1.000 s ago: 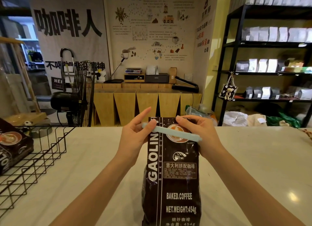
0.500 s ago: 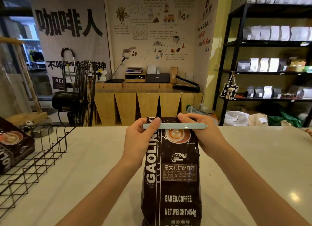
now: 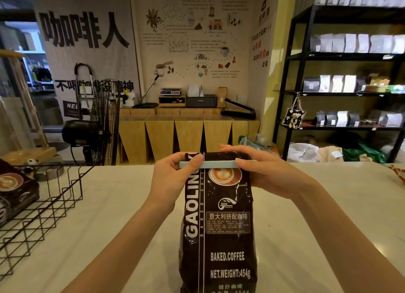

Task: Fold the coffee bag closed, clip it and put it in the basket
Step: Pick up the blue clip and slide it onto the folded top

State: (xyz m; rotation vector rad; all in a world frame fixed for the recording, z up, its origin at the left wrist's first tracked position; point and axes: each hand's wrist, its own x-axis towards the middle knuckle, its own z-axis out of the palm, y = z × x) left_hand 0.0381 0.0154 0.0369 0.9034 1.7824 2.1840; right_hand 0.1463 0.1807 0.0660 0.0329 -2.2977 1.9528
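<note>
A dark brown coffee bag (image 3: pixel 219 231) with white lettering stands upright on the pale counter (image 3: pixel 105 222) in front of me. A pale blue clip (image 3: pixel 219 164) lies level across the bag's folded top. My left hand (image 3: pixel 173 183) pinches the clip's left end, thumb in front. My right hand (image 3: pixel 265 174) presses on the clip's right end, fingers wrapped behind the bag's top. A black wire basket (image 3: pixel 50 196) sits at the left of the counter.
Another brown coffee bag (image 3: pixel 15 192) lies in the basket's far left part. A black fan (image 3: pixel 103 122) stands beyond the counter's left end. Dark shelves (image 3: pixel 341 91) with bags fill the right side. An orange patterned item (image 3: pixel 397 172) pokes in at the right edge.
The clip went from tilted to level across the bag's top. Both hands shifted to squeeze its two ends against the fold.
</note>
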